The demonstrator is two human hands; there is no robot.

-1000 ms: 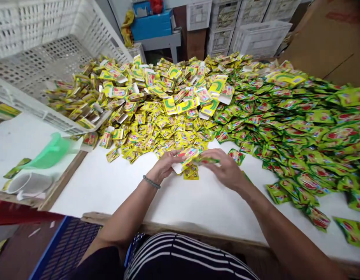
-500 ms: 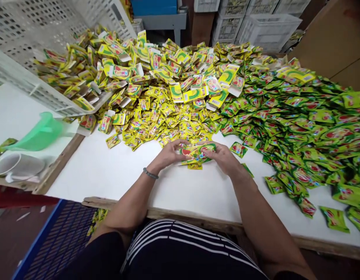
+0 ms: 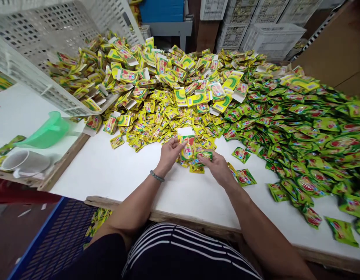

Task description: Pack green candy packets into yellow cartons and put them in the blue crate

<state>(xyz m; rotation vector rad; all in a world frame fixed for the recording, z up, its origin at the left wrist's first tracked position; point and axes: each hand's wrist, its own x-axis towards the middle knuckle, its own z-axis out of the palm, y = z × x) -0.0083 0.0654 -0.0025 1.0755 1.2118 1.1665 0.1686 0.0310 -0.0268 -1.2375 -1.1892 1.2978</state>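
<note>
My left hand (image 3: 170,154) grips a small yellow-green carton (image 3: 187,144) printed with a red fruit picture; its white end flap points away from me. A small green packet (image 3: 205,155) is pinched in my right hand (image 3: 219,166), close beside the carton's right side. Small yellow sachets (image 3: 196,168) lie on the white table just under and behind both hands. Two green packets, one of them a flat packet (image 3: 245,177), rest to the right of my right wrist.
A white crate (image 3: 46,91) tipped on its side spills cartons at back left. Yellow sachets (image 3: 156,120) fill the middle, green packets (image 3: 302,128) the right. A white mug (image 3: 30,162) and green scoop (image 3: 47,130) stand left. A blue basket (image 3: 56,229) is below.
The carton has turned from lying crosswise between both hands to upright in my left hand. My right hand has drawn apart from it, holding the green packet. The view has shifted slightly.
</note>
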